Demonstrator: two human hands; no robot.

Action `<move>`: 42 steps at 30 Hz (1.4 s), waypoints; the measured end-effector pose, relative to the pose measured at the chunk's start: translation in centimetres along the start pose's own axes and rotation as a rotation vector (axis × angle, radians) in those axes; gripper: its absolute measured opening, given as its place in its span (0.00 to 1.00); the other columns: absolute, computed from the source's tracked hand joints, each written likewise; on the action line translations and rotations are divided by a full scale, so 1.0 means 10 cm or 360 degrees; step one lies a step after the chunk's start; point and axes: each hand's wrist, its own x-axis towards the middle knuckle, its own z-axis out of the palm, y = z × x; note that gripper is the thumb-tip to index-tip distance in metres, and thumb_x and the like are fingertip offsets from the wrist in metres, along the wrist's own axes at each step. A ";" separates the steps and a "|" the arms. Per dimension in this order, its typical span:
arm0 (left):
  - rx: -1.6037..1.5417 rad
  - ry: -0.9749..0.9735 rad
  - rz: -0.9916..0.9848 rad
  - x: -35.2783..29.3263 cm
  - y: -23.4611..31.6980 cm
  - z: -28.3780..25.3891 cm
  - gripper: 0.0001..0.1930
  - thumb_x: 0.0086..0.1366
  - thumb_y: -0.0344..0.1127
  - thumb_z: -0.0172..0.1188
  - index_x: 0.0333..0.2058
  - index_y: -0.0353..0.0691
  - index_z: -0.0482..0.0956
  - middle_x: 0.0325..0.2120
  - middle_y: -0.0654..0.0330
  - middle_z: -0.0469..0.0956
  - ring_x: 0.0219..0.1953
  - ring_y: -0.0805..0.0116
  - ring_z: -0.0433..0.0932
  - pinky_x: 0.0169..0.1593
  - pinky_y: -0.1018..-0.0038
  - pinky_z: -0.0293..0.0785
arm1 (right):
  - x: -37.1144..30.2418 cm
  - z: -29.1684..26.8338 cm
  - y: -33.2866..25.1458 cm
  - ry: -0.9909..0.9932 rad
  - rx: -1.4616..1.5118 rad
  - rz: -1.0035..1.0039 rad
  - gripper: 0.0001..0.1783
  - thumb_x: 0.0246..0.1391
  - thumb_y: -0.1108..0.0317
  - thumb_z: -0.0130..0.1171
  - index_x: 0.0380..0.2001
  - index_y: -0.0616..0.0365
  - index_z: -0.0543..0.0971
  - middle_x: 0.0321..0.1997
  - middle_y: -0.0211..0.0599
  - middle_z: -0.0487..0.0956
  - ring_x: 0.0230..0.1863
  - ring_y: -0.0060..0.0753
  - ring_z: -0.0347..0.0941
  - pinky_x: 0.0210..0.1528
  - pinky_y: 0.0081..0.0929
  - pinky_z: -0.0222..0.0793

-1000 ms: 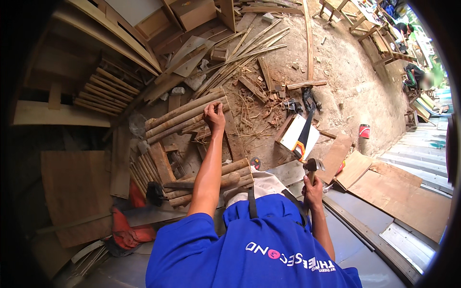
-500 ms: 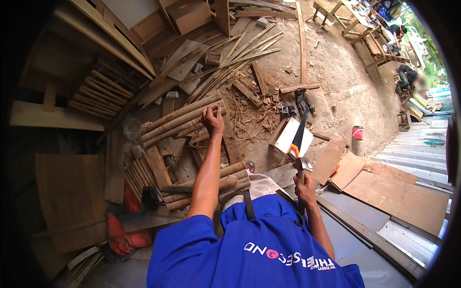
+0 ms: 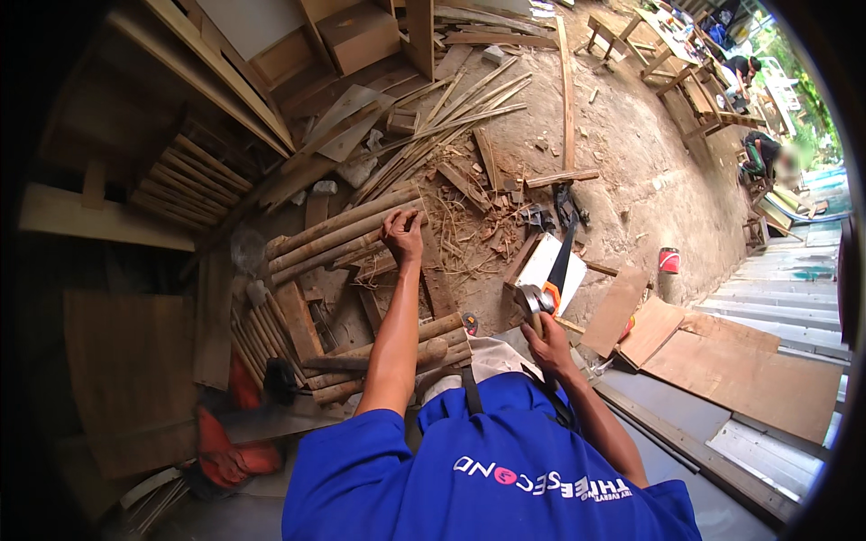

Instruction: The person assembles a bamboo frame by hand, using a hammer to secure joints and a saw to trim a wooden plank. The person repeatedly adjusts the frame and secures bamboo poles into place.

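Observation:
My left hand (image 3: pixel 403 236) is closed in a pinch at the right end of a row of bamboo poles (image 3: pixel 329 233). Whatever may be between its fingertips is too small to make out. To the right and nearer my body, my right hand (image 3: pixel 548 346) grips a hammer (image 3: pixel 532 303) by its handle, the metal head raised and apart from the poles. Below the left forearm lie more bamboo poles (image 3: pixel 437 347), close to my lap. Just beyond the hammer, a handsaw (image 3: pixel 560 263) with an orange handle rests against a white-topped block (image 3: pixel 536 262).
Wood scraps and shavings (image 3: pixel 469 225) litter the dirt ground ahead, with long thin strips (image 3: pixel 442 135) behind. Flat boards (image 3: pixel 713 359) and a red can (image 3: pixel 668 261) lie to the right. Wooden furniture (image 3: pixel 361 41) stands far left. Two people work near benches (image 3: pixel 690 77) at far right.
My right hand has swung the hammer leftward, and its head is now turned toward the left. My left hand stays by the pole ends, with its fingers slightly shifted.

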 end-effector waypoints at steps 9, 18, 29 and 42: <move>-0.0205 -0.0032 0.0033 0.00 0.02 -0.04 0.07 0.54 0.34 0.73 0.30 0.39 0.86 0.33 0.60 0.83 0.44 0.60 0.78 0.52 0.61 0.74 | 1.10 0.76 -0.79 -0.0151 -0.0187 -0.0183 0.20 0.64 0.54 0.51 0.47 0.60 0.71 0.33 0.66 0.78 0.38 0.69 0.76 0.37 0.50 0.69; -0.0172 0.0034 0.0219 -0.01 -0.01 -0.08 0.09 0.53 0.37 0.71 0.31 0.39 0.85 0.34 0.59 0.84 0.45 0.61 0.79 0.52 0.63 0.70 | 1.88 1.22 -1.09 -0.0107 -0.0342 -0.0621 0.17 0.64 0.59 0.52 0.42 0.64 0.68 0.29 0.69 0.76 0.34 0.73 0.74 0.33 0.57 0.67; -0.0047 0.0029 0.0246 -0.02 -0.05 -0.03 0.12 0.51 0.38 0.72 0.32 0.39 0.85 0.36 0.59 0.83 0.46 0.60 0.78 0.53 0.63 0.68 | 1.88 1.25 -1.09 -0.0066 -0.0299 -0.0831 0.15 0.64 0.61 0.50 0.43 0.64 0.65 0.28 0.67 0.77 0.32 0.72 0.74 0.32 0.57 0.67; -0.0003 0.0041 0.0189 -0.02 0.07 -0.08 0.08 0.50 0.31 0.71 0.31 0.40 0.85 0.36 0.61 0.83 0.47 0.61 0.77 0.54 0.63 0.68 | 1.90 1.24 -1.03 -0.0070 -0.0468 -0.0832 0.14 0.64 0.62 0.51 0.41 0.63 0.64 0.27 0.65 0.77 0.31 0.71 0.74 0.31 0.58 0.67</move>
